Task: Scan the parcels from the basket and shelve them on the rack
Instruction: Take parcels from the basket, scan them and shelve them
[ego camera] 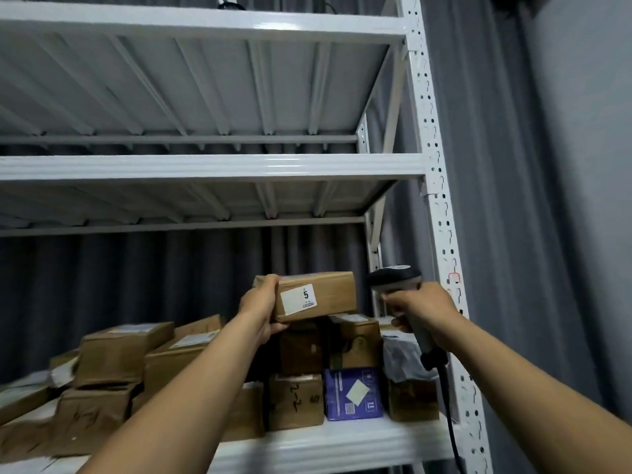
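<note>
Left hand (261,307) is gripping the parcel (316,295), right hand (422,311) clasping the scanner (396,280); label (298,298) should be facing it squarely

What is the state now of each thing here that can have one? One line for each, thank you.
left hand: grips the parcel's left end.
parcel: held above the stacked boxes, label 5 facing the camera; resting or not, unclear.
right hand: grips the scanner's handle.
scanner: held head up beside the parcel, apart from it.
blue box: closed, standing on the lower shelf.
lower shelf: loaded.
</note>
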### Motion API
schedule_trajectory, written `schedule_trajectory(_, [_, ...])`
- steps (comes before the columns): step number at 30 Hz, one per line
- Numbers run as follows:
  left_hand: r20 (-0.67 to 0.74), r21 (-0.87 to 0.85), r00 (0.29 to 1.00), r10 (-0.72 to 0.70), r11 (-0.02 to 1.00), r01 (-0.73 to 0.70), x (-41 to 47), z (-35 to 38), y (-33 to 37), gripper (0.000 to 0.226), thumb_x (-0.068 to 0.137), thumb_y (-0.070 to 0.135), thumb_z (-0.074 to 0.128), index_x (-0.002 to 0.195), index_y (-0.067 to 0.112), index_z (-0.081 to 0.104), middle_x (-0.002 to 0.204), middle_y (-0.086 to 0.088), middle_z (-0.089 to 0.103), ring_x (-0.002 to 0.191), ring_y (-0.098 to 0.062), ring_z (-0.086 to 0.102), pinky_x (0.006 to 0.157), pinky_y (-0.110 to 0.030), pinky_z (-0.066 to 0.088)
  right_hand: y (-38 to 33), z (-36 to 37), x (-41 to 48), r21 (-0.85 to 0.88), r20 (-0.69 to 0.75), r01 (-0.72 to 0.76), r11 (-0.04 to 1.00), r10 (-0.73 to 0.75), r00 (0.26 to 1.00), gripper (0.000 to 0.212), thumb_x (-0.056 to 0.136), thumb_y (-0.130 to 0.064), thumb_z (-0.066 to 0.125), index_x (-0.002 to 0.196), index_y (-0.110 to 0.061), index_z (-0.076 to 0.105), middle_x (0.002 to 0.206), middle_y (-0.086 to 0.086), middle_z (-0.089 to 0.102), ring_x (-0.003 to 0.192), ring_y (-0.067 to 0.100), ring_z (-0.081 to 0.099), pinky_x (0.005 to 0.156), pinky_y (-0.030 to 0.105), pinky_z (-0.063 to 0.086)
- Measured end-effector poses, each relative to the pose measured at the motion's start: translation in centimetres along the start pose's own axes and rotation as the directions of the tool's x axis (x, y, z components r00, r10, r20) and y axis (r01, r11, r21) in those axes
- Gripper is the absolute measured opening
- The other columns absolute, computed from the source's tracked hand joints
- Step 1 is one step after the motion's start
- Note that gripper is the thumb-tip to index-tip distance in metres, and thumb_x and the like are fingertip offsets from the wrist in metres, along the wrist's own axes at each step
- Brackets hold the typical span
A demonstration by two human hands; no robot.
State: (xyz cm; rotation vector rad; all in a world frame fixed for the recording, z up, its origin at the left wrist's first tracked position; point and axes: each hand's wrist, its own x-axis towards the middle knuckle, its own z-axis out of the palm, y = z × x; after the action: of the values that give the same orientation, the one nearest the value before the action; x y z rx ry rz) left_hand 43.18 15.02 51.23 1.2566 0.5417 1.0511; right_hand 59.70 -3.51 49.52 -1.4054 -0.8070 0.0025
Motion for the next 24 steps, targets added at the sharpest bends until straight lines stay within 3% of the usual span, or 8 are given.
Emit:
schedule_trajectory(2, [-0.005, 0.022, 1.000, 0.004, 1.000, -0.003, 2.2, 1.0, -0.3, 0.036, 0.089, 0.037, 0.055, 0.115, 0.013, 0.060, 0.100, -0.011, 0.069, 0.081, -0.025, 0.066, 0.066, -0.039, 0.056, 1.2, 0.1, 1.6, 0.006, -0.018, -0.009, 1.000, 0.009, 1.000, 0.024, 0.078, -0.010, 0.076, 0.087, 0.011, 0.069, 0.072, 0.021, 0.065, 0.055, 0.030, 0.062, 0.057, 0.036, 0.050])
schedule_trajectory(6, [0.019, 0.087, 1.000, -0.017, 0.996, 0.015, 5.5, 2.9, -1.2, 0.030, 0.095, 0.037, 0.048, 0.111, 0.013, 0.057, 0.095, -0.011, 0.069, 0.085, -0.027, 0.065, 0.082, -0.045, 0.054, 3.1, 0.1, 3.7, -0.003, -0.021, -0.026, 1.000, 0.026, 0.999, 0.024, 0.078, -0.012, 0.077, 0.085, 0.010, 0.070, 0.071, 0.018, 0.066, 0.053, 0.027, 0.061, 0.056, 0.034, 0.049])
schedule_trajectory(10, [0.045, 0.140, 0.997, -0.059, 0.989, 0.053, 7.6, 4.8, -2.7, 0.025, 0.100, 0.035, 0.042, 0.092, 0.015, 0.054, 0.082, -0.010, 0.064, 0.076, -0.024, 0.060, 0.084, -0.044, 0.051, 4.5, 0.2, 5.2, -0.032, -0.004, -0.034, 0.999, 0.034, 0.999, 0.021, 0.078, -0.013, 0.078, 0.082, 0.006, 0.070, 0.069, 0.014, 0.065, 0.054, 0.027, 0.063, 0.057, 0.034, 0.051])
schedule_trajectory(13, [0.073, 0.169, 0.993, -0.093, 0.982, 0.080, 8.6, 6.2, -3.8, 0.027, 0.101, 0.034, 0.038, 0.090, 0.014, 0.053, 0.082, -0.011, 0.064, 0.075, -0.025, 0.059, 0.084, -0.044, 0.051, 5.0, 0.0, 6.0, -0.040, -0.002, -0.034, 0.999, 0.033, 0.999, 0.023, 0.078, -0.013, 0.077, 0.083, 0.009, 0.069, 0.069, 0.014, 0.064, 0.055, 0.027, 0.063, 0.056, 0.034, 0.049])
schedule_trajectory(15, [0.081, 0.163, 0.992, -0.095, 0.983, 0.081, 9.3, 7.1, -4.2, 0.026, 0.101, 0.032, 0.037, 0.093, 0.013, 0.053, 0.084, -0.012, 0.064, 0.076, -0.026, 0.060, 0.072, -0.041, 0.053, 5.2, -0.3, 6.8, -0.041, -0.021, -0.029, 0.999, 0.028, 0.999, 0.022, 0.078, -0.012, 0.076, 0.080, 0.008, 0.068, 0.068, 0.016, 0.063, 0.056, 0.029, 0.062, 0.057, 0.034, 0.048])
schedule_trajectory(19, [0.078, 0.189, 0.996, -0.045, 0.981, 0.030, 10.7, 8.9, -4.8, 0.026, 0.100, 0.031, 0.034, 0.090, 0.014, 0.051, 0.099, -0.015, 0.066, 0.087, -0.030, 0.064, 0.087, -0.050, 0.053, 5.7, -1.0, 7.8, -0.032, -0.063, -0.032, 0.999, 0.030, 0.998, 0.015, 0.077, -0.009, 0.075, 0.071, 0.001, 0.065, 0.064, 0.018, 0.060, 0.052, 0.027, 0.057, 0.057, 0.034, 0.045])
schedule_trajectory(22, [0.053, 0.356, 0.998, 0.022, 0.933, -0.039, 11.6, 10.1, -4.9, 0.029, 0.096, 0.030, 0.032, 0.091, 0.013, 0.055, 0.106, -0.016, 0.066, 0.094, -0.031, 0.064, 0.088, -0.047, 0.054, 6.0, -1.2, 8.2, -0.057, -0.056, -0.025, 0.998, 0.022, 0.998, 0.018, 0.078, -0.011, 0.075, 0.066, -0.002, 0.065, 0.064, 0.017, 0.062, 0.058, 0.026, 0.055, 0.059, 0.035, 0.044])
schedule_trajectory(24, [0.032, 0.582, 0.989, 0.146, 0.801, -0.138, 12.1, 10.3, -5.1, 0.037, 0.098, 0.028, 0.030, 0.100, 0.009, 0.061, 0.115, -0.017, 0.063, 0.101, -0.033, 0.060, 0.092, -0.042, 0.052, 6.3, -1.2, 8.6, -0.068, -0.034, -0.032, 0.997, 0.030, 0.999, 0.017, 0.078, -0.014, 0.076, 0.069, -0.003, 0.066, 0.065, 0.015, 0.062, 0.060, 0.025, 0.055, 0.060, 0.035, 0.043])
